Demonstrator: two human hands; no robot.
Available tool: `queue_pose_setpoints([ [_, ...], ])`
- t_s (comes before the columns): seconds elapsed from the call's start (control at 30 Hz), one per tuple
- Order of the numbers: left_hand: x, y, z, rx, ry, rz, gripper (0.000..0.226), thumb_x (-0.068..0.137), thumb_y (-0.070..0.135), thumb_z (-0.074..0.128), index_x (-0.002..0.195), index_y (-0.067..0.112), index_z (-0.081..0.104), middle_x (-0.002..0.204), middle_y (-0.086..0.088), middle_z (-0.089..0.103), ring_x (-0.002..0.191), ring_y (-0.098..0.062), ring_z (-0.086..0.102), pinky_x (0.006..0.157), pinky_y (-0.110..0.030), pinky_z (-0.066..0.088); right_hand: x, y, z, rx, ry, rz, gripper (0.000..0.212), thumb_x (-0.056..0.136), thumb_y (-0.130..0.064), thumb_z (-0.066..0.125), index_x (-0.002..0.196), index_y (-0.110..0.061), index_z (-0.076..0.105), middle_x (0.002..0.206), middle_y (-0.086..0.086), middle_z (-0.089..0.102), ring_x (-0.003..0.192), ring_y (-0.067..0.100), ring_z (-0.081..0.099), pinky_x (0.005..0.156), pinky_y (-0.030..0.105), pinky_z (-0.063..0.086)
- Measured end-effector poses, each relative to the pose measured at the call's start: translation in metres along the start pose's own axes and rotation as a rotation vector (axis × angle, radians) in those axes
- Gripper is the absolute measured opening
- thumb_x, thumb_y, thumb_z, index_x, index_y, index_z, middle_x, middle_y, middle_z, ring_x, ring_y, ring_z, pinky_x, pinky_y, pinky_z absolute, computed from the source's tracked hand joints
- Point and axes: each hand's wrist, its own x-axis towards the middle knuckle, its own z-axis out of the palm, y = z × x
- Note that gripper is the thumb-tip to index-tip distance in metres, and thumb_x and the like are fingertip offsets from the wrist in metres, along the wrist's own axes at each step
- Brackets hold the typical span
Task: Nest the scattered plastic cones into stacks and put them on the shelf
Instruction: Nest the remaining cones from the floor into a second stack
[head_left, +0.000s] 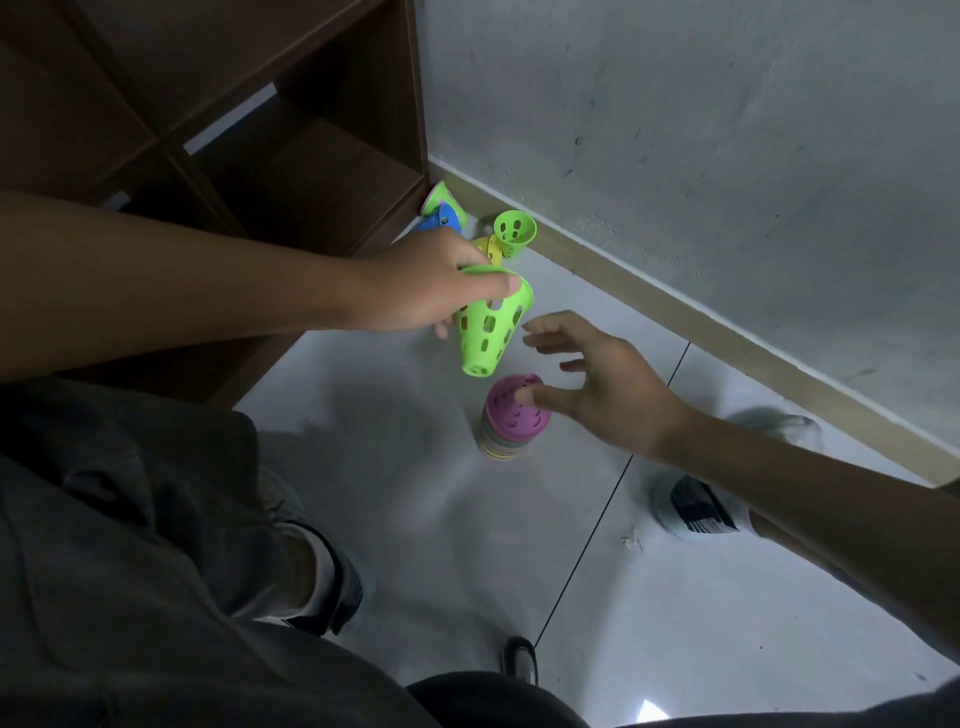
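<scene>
My left hand (426, 283) grips a green perforated cone (488, 327) by its wide rim, narrow end pointing down toward the floor. Just below it stands a stack of nested cones (506, 421) with a pink cone on top. My right hand (597, 384) hovers beside the stack, fingers spread, its thumb touching the pink top. Near the wall lie loose cones: a second green cone (514, 231) on its side, a yellow cone (491, 249) partly hidden behind my left hand, a blue cone (444, 221) and a pale cone (434, 197) by the shelf corner.
A dark wooden shelf (291, 171) with open compartments stands at the upper left. A grey wall with a beige baseboard (675, 312) runs diagonally on the right. My knees and shoes (691, 512) rest on the light tiled floor.
</scene>
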Motion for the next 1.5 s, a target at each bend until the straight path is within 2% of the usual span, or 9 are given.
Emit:
queue_pose_setpoints([
  [0.13,0.001,0.008,0.004,-0.226,0.000,-0.164,0.031,0.102,0.038,0.053,0.092,0.013,0.068,0.079,-0.010,0.065,0.063,-0.018,0.059,0.067,-0.038,0.060,-0.001,-0.011,0.000,-0.022,0.141,-0.139,0.081,0.075,-0.040,0.084,0.142,-0.024,0.042,0.138,-0.008,0.049,0.119,0.004,0.054,0.094,0.023,0.050],
  [0.23,0.000,0.012,0.007,-0.408,-0.024,-0.264,0.028,0.104,0.036,0.049,0.102,0.013,0.064,0.090,-0.010,0.064,0.066,-0.018,0.057,0.065,-0.032,0.062,-0.002,-0.014,-0.001,-0.070,0.204,-0.254,0.086,0.075,-0.041,0.085,0.146,-0.024,0.039,0.143,-0.004,0.043,0.126,0.009,0.050,0.096,0.027,0.050],
  [0.33,-0.003,0.012,0.012,-0.547,-0.075,-0.310,0.029,0.105,0.036,0.047,0.110,0.011,0.061,0.094,-0.011,0.065,0.066,-0.017,0.056,0.065,-0.030,0.060,-0.002,-0.014,-0.002,-0.156,0.284,-0.369,0.070,0.081,-0.039,0.080,0.141,-0.019,0.049,0.148,0.001,0.043,0.137,0.018,0.042,0.105,0.038,0.046],
  [0.43,-0.006,0.011,0.016,-0.618,-0.136,-0.330,0.031,0.106,0.037,0.045,0.113,0.012,0.062,0.089,-0.007,0.067,0.066,-0.016,0.057,0.067,-0.032,0.060,0.000,-0.012,-0.003,-0.250,0.338,-0.456,0.053,0.089,-0.031,0.075,0.135,-0.011,0.058,0.141,0.006,0.053,0.134,0.026,0.045,0.108,0.042,0.040],
  [0.57,-0.009,0.011,0.017,-0.450,-0.183,-0.310,0.038,0.106,0.040,0.043,0.124,0.009,0.057,0.100,-0.008,0.064,0.071,-0.018,0.054,0.062,-0.029,0.051,0.000,-0.008,-0.005,-0.235,0.346,-0.437,0.045,0.096,-0.029,0.066,0.135,-0.009,0.057,0.138,0.006,0.056,0.132,0.024,0.046,0.105,0.041,0.043],
  [0.77,-0.009,0.004,0.020,-0.256,-0.185,-0.290,0.028,0.103,0.042,0.048,0.114,0.019,0.058,0.121,-0.004,0.063,0.074,-0.019,0.057,0.060,-0.029,0.049,-0.005,-0.002,-0.004,-0.185,0.286,-0.363,0.039,0.100,-0.032,0.057,0.133,-0.011,0.054,0.134,0.002,0.054,0.127,0.018,0.046,0.100,0.041,0.045],
  [0.97,-0.009,-0.007,0.016,-0.051,-0.174,-0.265,0.028,0.101,0.038,0.053,0.120,0.018,0.057,0.114,0.000,0.065,0.080,-0.018,0.063,0.068,-0.032,0.051,-0.008,0.008,-0.002,-0.194,0.222,-0.286,0.038,0.101,-0.039,0.053,0.126,-0.012,0.055,0.126,-0.001,0.055,0.118,0.015,0.048,0.097,0.037,0.046],
  [1.17,-0.008,-0.011,0.011,0.039,-0.148,-0.238,0.019,0.099,0.034,0.058,0.108,0.019,0.064,0.101,0.004,0.074,0.080,-0.017,0.064,0.069,-0.034,0.051,-0.008,0.020,0.001,-0.230,0.116,-0.215,0.038,0.099,-0.048,0.049,0.126,-0.021,0.055,0.126,-0.006,0.055,0.121,0.014,0.047,0.095,0.036,0.048],
  [1.5,0.010,-0.041,-0.027,0.203,-0.072,-0.233,0.020,0.096,0.028,0.063,0.109,0.014,0.067,0.097,0.000,0.070,0.091,-0.016,0.066,0.072,-0.028,0.050,0.031,0.029,-0.009,-0.228,0.143,-0.143,0.030,0.100,-0.042,0.051,0.124,-0.024,0.057,0.122,-0.009,0.059,0.119,0.010,0.049,0.095,0.034,0.048],
])
